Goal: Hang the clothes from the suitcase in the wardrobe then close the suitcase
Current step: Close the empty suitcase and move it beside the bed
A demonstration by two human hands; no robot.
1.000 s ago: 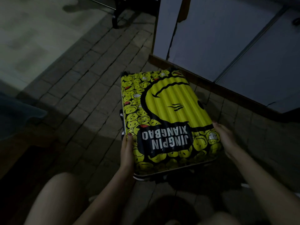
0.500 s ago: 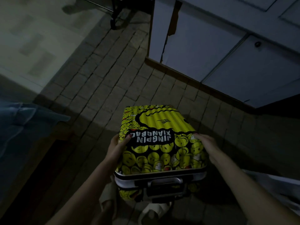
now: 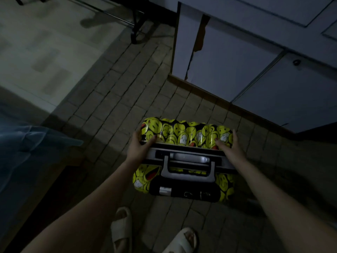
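Observation:
The yellow smiley-print suitcase (image 3: 184,136) stands upright on the brick floor, closed, and I look down on its top end with the grey carry handle (image 3: 187,168). My left hand (image 3: 139,145) grips its top left corner, thumb over the front shell. My right hand (image 3: 230,146) grips the top right corner in the same way. The white wardrobe (image 3: 246,57) stands behind it, doors shut; no clothes are visible.
A bed with blue bedding (image 3: 27,143) lies at the left. A dark chair or table leg (image 3: 135,28) stands at the top. My feet in pale slippers (image 3: 122,229) are just below the suitcase. The room is dim.
The suitcase has been tipped from lying flat to standing upright, and both hands have moved from its sides to its top corners. The view has risen.

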